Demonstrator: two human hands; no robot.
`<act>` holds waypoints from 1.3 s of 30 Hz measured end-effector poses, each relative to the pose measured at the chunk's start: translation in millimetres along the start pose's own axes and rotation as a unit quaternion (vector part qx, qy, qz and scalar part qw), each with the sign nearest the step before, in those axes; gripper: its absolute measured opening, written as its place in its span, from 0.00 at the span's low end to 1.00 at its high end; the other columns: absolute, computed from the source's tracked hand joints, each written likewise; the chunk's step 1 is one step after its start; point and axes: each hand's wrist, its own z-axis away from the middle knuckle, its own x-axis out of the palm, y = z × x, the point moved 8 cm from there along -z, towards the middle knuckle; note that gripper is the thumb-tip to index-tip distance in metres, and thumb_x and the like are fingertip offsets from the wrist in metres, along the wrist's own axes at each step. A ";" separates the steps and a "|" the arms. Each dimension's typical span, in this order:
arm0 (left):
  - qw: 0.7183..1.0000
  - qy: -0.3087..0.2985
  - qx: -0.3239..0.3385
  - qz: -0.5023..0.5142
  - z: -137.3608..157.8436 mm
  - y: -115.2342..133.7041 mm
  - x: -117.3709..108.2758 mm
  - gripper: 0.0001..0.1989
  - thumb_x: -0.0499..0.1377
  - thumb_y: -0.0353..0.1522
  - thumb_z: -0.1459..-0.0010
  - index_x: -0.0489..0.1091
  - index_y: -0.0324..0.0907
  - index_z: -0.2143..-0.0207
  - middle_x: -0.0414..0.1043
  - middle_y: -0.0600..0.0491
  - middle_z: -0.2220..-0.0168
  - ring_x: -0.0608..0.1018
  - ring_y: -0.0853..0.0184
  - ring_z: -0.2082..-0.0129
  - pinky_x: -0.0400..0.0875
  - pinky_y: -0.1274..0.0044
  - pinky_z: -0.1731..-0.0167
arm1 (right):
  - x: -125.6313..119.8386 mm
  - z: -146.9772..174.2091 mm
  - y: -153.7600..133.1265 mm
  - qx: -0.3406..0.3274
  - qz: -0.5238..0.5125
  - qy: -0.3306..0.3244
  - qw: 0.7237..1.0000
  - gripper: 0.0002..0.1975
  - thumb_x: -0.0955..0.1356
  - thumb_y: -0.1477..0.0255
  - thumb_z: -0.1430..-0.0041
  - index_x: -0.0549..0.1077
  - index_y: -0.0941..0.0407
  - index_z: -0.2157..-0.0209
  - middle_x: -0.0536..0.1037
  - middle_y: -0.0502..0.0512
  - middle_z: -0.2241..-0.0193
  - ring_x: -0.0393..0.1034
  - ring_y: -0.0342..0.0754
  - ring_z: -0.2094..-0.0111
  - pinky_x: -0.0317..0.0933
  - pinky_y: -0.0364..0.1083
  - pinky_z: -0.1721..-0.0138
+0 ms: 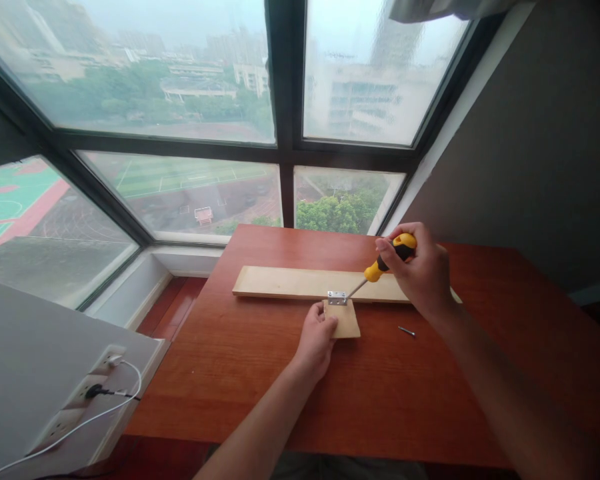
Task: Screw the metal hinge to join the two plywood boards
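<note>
In the head view, the left hand point(314, 339) grips the left edge of a small wooden board point(346, 323), thumb on top, at the middle of the bench point(220, 373). A metal hinge point(337, 298) sits at the board's far edge. The right hand point(426, 272) is closed around the yellow and black handle of a screwdriver point(374, 270), which slants down to the left, its tip at the hinge's right end. Just beyond lies a long wooden board point(285, 283), running left to right. A thin metal piece point(407, 331), too small to identify, lies right of the small board. Windows point(180, 147) stand at the far side.
</note>
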 end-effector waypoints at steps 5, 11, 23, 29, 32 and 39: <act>1.000 0.000 -0.001 -0.002 0.6 -0.3 0.3 0.20 0.60 0.25 0.57 0.64 0.39 0.58 0.75 0.48 0.64 0.76 0.67 0.69 0.69 0.80 0.72 | 0.9 0.8 0.5 -0.002 0.011 -0.001 1.000 0.15 0.68 0.56 0.46 0.67 0.52 0.66 0.74 0.47 0.76 0.67 0.43 0.79 0.61 0.42 0.74; 1.000 -0.002 -0.002 -0.009 0.5 -0.8 0.0 0.19 0.60 0.25 0.56 0.64 0.39 0.59 0.74 0.49 0.65 0.76 0.68 0.70 0.69 0.80 0.73 | 4.3 -4.2 -11.3 -0.018 -0.024 -0.066 0.997 0.13 0.69 0.65 0.46 0.67 0.51 0.59 0.78 0.50 0.67 0.73 0.48 0.67 0.66 0.47 0.62; 1.000 0.002 -0.003 -0.010 1.7 0.9 0.5 0.20 0.61 0.25 0.57 0.64 0.39 0.58 0.75 0.49 0.66 0.77 0.66 0.70 0.69 0.80 0.73 | 2.6 -8.4 -23.7 -0.051 0.095 -0.152 0.982 0.14 0.66 0.65 0.44 0.69 0.53 0.56 0.78 0.55 0.65 0.72 0.52 0.67 0.65 0.50 0.64; 1.000 -0.003 0.000 0.000 0.9 1.8 1.5 0.20 0.61 0.25 0.59 0.64 0.39 0.60 0.74 0.49 0.65 0.76 0.68 0.70 0.69 0.79 0.71 | -0.7 -6.9 -35.7 -0.077 0.035 -0.220 0.972 0.18 0.65 0.74 0.48 0.67 0.52 0.53 0.76 0.55 0.57 0.72 0.51 0.61 0.65 0.49 0.60; 1.000 -0.004 0.000 0.001 0.4 1.6 1.5 0.20 0.62 0.25 0.59 0.64 0.39 0.60 0.74 0.49 0.65 0.76 0.68 0.70 0.69 0.79 0.71 | -0.5 -6.7 -32.4 -0.053 0.048 -0.216 0.974 0.15 0.66 0.68 0.45 0.67 0.52 0.54 0.77 0.54 0.59 0.72 0.50 0.64 0.65 0.49 0.62; 1.000 -0.002 -0.001 -0.001 1.4 2.2 1.6 0.21 0.62 0.26 0.60 0.64 0.39 0.60 0.74 0.49 0.65 0.76 0.67 0.69 0.68 0.79 0.72 | 0.5 -9.7 -28.5 -0.038 0.081 -0.188 0.978 0.17 0.67 0.67 0.45 0.67 0.52 0.53 0.78 0.54 0.64 0.73 0.51 0.68 0.65 0.49 0.64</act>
